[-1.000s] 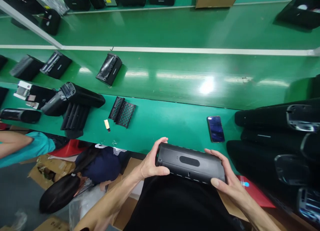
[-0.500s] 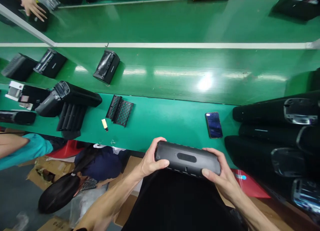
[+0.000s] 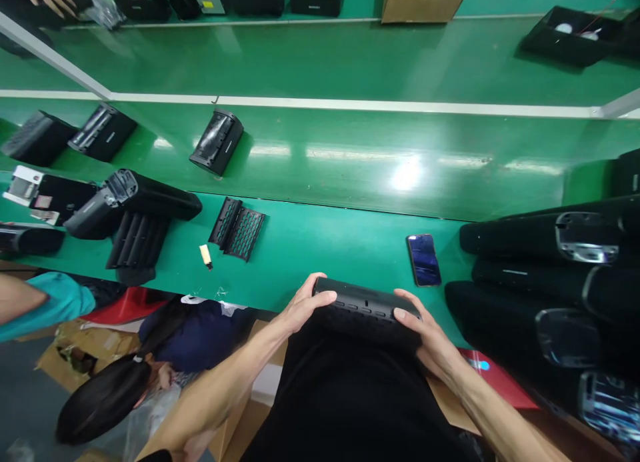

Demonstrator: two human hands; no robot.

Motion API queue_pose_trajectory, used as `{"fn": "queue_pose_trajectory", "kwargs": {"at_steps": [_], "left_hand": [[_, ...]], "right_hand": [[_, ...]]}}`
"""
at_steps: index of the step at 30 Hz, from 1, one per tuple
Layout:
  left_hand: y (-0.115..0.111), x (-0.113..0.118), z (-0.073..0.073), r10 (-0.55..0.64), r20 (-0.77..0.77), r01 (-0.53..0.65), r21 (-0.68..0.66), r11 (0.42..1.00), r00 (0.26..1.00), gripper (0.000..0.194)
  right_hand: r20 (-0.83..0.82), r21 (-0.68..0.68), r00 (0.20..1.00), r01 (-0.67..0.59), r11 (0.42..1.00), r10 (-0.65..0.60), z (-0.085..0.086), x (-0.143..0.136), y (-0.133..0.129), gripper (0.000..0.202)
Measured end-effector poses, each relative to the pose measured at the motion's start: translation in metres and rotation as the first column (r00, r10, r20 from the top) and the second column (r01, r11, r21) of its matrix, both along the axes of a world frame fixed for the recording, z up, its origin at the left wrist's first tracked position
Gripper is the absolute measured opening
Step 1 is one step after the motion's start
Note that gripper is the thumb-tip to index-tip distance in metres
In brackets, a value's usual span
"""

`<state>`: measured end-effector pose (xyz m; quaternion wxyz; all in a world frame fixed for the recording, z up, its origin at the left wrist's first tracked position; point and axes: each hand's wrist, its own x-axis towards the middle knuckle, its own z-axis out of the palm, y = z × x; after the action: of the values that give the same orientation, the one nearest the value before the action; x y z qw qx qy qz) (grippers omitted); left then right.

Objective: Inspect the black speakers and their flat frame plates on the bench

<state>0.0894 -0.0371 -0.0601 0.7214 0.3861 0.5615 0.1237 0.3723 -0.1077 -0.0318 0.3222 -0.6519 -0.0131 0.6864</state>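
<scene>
A black oblong speaker-like case (image 3: 367, 309) is held at the table's front edge, close to my black shirt. My left hand (image 3: 305, 305) grips its left end, thumb on top. Around the right end are the fingers of my right hand (image 3: 423, 322), with the thumb on the upper edge. A row of small buttons or slots shows along the side now facing up. Beyond the case on the green table (image 3: 320, 249) lie a phone (image 3: 424, 259) at the right and a black perforated part (image 3: 237, 229) at the left, beside a small cream-coloured piece (image 3: 205, 255).
Large black cases (image 3: 530, 275) are stacked at the right. More black units (image 3: 155, 194) lie at the left, and one (image 3: 217, 142) stands on the green surface behind. A person with dark hair (image 3: 107, 395) is low at the left. An open carton (image 3: 424, 3) is at the far side.
The case has been rolled in my hands, so its slotted side faces up and the oval recess no longer shows. The whole view has shifted slightly, with more of the far side visible.
</scene>
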Motion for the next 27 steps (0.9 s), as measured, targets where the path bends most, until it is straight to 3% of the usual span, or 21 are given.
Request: {"fn": "queue_pose_trajectory", "kwargs": {"at_steps": [3, 8, 13, 21, 24, 27], "left_hand": [[-0.001, 0.006, 0.002, 0.082, -0.024, -0.083, -0.045, 0.996, 0.996, 0.054], [0.007, 0.009, -0.001, 0.081, -0.104, -0.094, -0.122, 0.988, 0.991, 0.049], [0.024, 0.006, -0.006, 0.084, -0.036, -0.091, -0.307, 0.947, 0.996, 0.066], [0.02, 0.011, -0.012, 0.055, -0.064, -0.07, -0.254, 0.965, 0.996, 0.054], [0.018, 0.006, -0.011, 0.019, -0.028, -0.026, -0.269, 0.963, 0.999, 0.063], [0.016, -0.003, -0.009, 0.032, 0.138, 0.009, -0.284, 0.959, 0.99, 0.086]], "right_hand": [[0.008, -0.015, 0.999, 0.046, 0.999, -0.046, -0.007, -0.004, -0.002, 0.081], [-0.027, -0.105, 0.999, 0.021, 0.994, -0.024, -0.015, -0.002, 0.008, 0.071], [-0.108, -0.22, 0.994, -0.02, 0.975, -0.004, -0.021, 0.003, 0.018, 0.041], [-0.119, -0.255, 0.985, 0.094, 0.962, -0.128, -0.028, -0.006, 0.013, 0.02], [-0.14, -0.292, 0.985, 0.055, 0.955, -0.1, -0.031, -0.005, 0.016, 0.025], [-0.123, -0.313, 0.991, 0.014, 0.95, -0.056, -0.033, 0.001, 0.013, 0.031]]}}
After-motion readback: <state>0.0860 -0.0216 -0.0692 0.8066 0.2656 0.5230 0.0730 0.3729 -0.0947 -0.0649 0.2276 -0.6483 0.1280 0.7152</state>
